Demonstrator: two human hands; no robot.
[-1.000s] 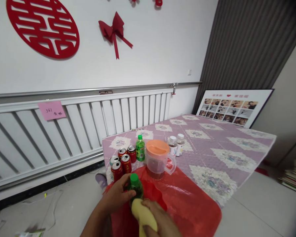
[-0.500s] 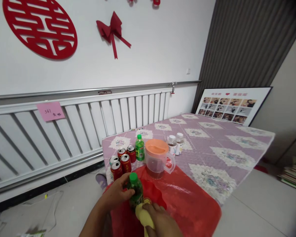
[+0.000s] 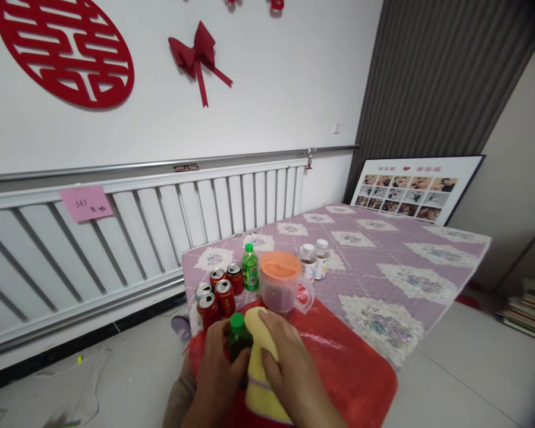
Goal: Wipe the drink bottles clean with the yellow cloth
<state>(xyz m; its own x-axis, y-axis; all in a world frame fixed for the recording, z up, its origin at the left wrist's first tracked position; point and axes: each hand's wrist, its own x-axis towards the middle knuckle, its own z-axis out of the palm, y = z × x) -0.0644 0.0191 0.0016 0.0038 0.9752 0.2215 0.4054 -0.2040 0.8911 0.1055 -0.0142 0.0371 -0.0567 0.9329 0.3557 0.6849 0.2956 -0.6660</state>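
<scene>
Near the front of the table, my left hand (image 3: 219, 370) wraps round a green-capped bottle (image 3: 239, 339) of dark look, which stands roughly upright. A yellow cloth (image 3: 259, 371) is gripped in my right hand (image 3: 289, 359), bunched against the bottle's right side and hanging below. The bottle's lower part is hidden behind my left hand and the cloth. Just beyond my hands is a clear plastic pitcher (image 3: 279, 295) with an orange lid, holding some liquid at the bottom. A second green bottle (image 3: 250, 273) stands left of the pitcher.
Several opened drink cans (image 3: 224, 297), mostly red, cluster at the table's left edge. Two white-capped bottles (image 3: 321, 264) stand behind the pitcher. Red plastic sheeting (image 3: 348, 362) covers the front of the purple patterned tablecloth (image 3: 365, 279). A white radiator (image 3: 160, 226) runs along the wall.
My right hand has raised the yellow cloth along the bottle's right side, up near its cap. My left hand has shifted lower round the bottle. The view has shifted slightly.
</scene>
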